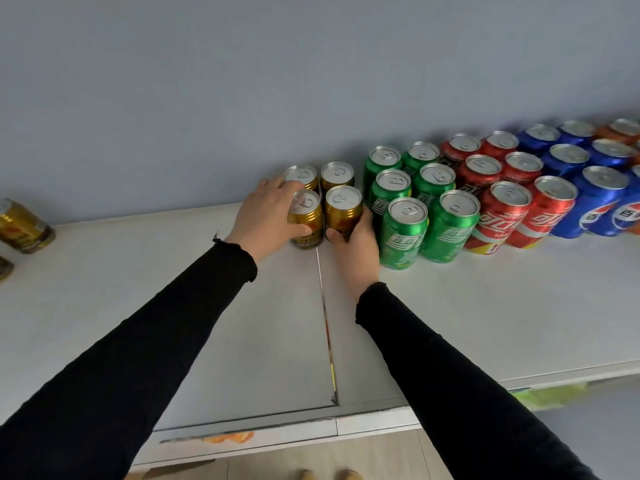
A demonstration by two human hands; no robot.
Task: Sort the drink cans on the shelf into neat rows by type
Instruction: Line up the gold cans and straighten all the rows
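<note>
Several gold cans stand in a square block against the wall on the white shelf (pixel 138 306). My left hand (pixel 266 211) grips the front-left gold can (pixel 306 211), fingers wrapped over its top and side. My right hand (pixel 358 245) grips the front-right gold can (pixel 343 209) from below and from the right. To the right stand rows of green cans (pixel 403 230), red cans (pixel 502 216) and blue cans (pixel 595 199), each type two wide. Orange cans (pixel 621 131) show at the far right edge.
Two more gold cans (pixel 22 225) stand apart at the shelf's far left edge, one cut off by the frame. A seam (pixel 325 320) runs front to back across the shelf. The wall is right behind the cans. The shelf's front edge (pixel 277 434) is close to me.
</note>
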